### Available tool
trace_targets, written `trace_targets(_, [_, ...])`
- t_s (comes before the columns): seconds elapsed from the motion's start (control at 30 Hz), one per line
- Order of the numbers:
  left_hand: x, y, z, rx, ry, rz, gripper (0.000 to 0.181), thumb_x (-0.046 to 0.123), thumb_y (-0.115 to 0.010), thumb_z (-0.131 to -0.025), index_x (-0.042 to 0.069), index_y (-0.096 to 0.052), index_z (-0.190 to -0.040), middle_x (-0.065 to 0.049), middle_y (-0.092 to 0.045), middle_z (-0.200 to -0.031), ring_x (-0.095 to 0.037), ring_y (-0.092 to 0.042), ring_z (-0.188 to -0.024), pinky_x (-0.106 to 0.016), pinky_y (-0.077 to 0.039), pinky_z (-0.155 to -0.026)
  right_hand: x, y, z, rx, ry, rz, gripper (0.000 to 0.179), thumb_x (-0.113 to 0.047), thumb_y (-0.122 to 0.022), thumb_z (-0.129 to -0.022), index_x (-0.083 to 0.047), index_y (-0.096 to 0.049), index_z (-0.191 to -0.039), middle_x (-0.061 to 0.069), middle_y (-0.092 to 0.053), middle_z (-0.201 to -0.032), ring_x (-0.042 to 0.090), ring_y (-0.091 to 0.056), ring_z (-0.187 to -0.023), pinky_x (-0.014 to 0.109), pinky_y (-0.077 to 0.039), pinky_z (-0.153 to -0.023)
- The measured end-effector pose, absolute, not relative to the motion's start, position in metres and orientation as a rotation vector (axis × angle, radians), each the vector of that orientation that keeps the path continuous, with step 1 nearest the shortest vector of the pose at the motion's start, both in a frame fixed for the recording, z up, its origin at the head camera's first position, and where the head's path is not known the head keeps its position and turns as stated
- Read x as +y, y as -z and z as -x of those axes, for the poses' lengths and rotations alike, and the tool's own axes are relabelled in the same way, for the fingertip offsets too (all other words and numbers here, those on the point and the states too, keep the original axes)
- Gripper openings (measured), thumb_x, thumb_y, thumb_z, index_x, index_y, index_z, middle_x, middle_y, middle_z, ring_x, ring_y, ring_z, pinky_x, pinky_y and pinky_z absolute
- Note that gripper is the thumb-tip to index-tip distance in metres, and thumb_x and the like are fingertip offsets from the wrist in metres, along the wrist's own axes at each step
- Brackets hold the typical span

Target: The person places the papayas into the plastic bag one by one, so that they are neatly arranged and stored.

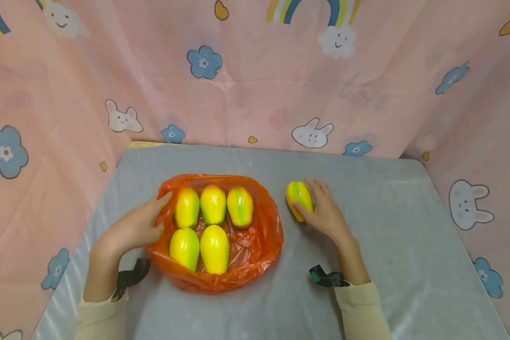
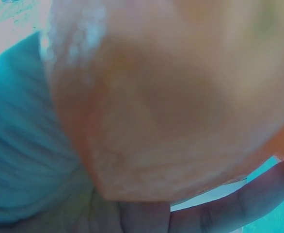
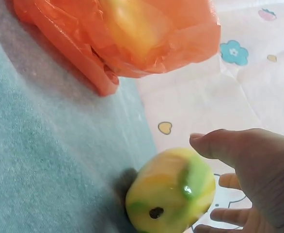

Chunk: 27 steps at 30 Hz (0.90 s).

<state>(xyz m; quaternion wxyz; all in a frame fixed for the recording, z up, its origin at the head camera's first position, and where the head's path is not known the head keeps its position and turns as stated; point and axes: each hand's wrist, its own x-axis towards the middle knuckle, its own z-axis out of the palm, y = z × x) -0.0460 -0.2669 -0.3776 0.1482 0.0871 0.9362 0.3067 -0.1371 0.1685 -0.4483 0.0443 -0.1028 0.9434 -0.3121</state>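
An orange-red plastic bag (image 1: 257, 255) lies wide open on the table, with several glossy yellow-green mangoes (image 1: 214, 248) inside in two rows. At the bag's left rim, my left hand (image 1: 129, 226) grips the plastic, with a finger over the edge. In the left wrist view the pale bag side (image 2: 171, 107) fills most of the picture and hides much of the hand. To the right of the bag, a single mango (image 3: 168, 194) lies on the table. My right hand (image 1: 327, 212) is around it, thumb and fingers spread; a gap shows beneath the thumb (image 3: 214, 145) in the right wrist view.
A grey cloth covers the table (image 1: 408, 236). Pink curtains (image 1: 246, 104) with rabbits, flowers and rainbows hang behind and at both sides. Dark wrist straps (image 1: 329, 277) sit on both forearms below light sleeves.
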Motion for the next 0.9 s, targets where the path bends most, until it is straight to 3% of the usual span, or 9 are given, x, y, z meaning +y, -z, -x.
trace_targets(0.13, [-0.2679,0.3765,0.0457,2.699,-0.851,-0.225,0.078,0.006,-0.058,-0.096,0.004,-0.026,-0.167,-0.023,-0.038,-0.168,-0.037,-0.058,-0.120,-0.064,-0.050,-0.112,0.1665,0.4469,0.1372,2.870,0.960,0.342,0.077,-0.038,-0.070,-0.099,-0.008,-0.038,-0.162,0.025,-0.034,-0.167,0.048,-0.043,-0.146,0.070,-0.037,-0.121])
trace_targets(0.47, [-0.2692,0.3749,0.0439,2.704,-0.858,-0.208,0.078,0.005,-0.057,-0.095,0.003,-0.027,-0.167,-0.024,-0.037,-0.169,-0.038,-0.057,-0.123,-0.066,-0.047,-0.114,0.1614,0.4475,0.1333,2.872,0.963,0.308,0.076,-0.035,-0.071,-0.098,-0.006,-0.041,-0.161,0.025,-0.042,-0.162,0.044,-0.050,-0.138,0.066,-0.043,-0.118])
trace_targets(0.9, [-0.2696,0.3765,0.0447,2.707,-0.885,-0.220,0.083,0.003,-0.064,-0.092,0.003,-0.028,-0.167,-0.023,-0.039,-0.167,-0.036,-0.059,-0.118,-0.064,-0.052,-0.110,0.1604,0.4475,0.1317,2.871,0.924,0.211,0.080,-0.031,-0.073,-0.096,-0.007,-0.036,-0.162,0.023,-0.043,-0.163,0.042,-0.051,-0.136,0.064,-0.045,-0.118])
